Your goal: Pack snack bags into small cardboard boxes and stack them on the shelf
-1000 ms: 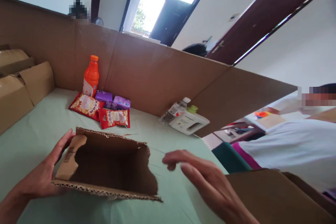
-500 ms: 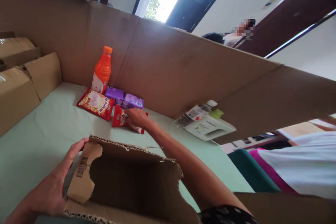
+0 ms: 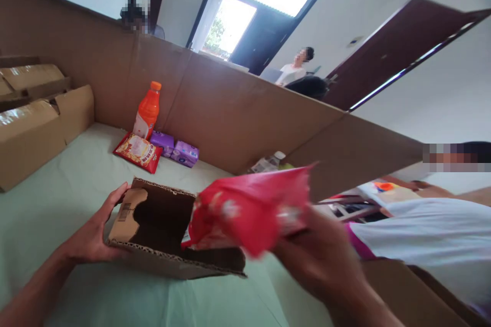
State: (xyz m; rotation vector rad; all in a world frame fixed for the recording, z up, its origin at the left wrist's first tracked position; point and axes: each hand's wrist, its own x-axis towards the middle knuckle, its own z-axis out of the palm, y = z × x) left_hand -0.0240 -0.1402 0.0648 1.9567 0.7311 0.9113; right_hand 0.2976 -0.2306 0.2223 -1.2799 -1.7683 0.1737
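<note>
My left hand [image 3: 95, 230] grips the left end of an open cardboard box [image 3: 161, 255], thumb on its far corner and fingers on the near side. Above the box's right part, my right hand [image 3: 322, 250] holds a red snack bag [image 3: 245, 209], blurred by motion. The bag hides part of the box's opening. Behind the box lies another red snack bag [image 3: 138, 152]. An orange drink bottle [image 3: 148, 112] stands beyond it, beside two purple tissue packs [image 3: 185, 154].
A tall cardboard wall [image 3: 238, 112] runs along the back of the green-covered table [image 3: 46, 214]. Cardboard boxes [image 3: 34, 133] stand at the left. A clear bottle [image 3: 268, 162] is partly hidden behind the held bag. A person in a white shirt [image 3: 429, 235] is at the right.
My right hand has lifted the smaller red snack bag off the table and brought it back toward me, over the box. My left hand stays on the box, which is now tilted differently.
</note>
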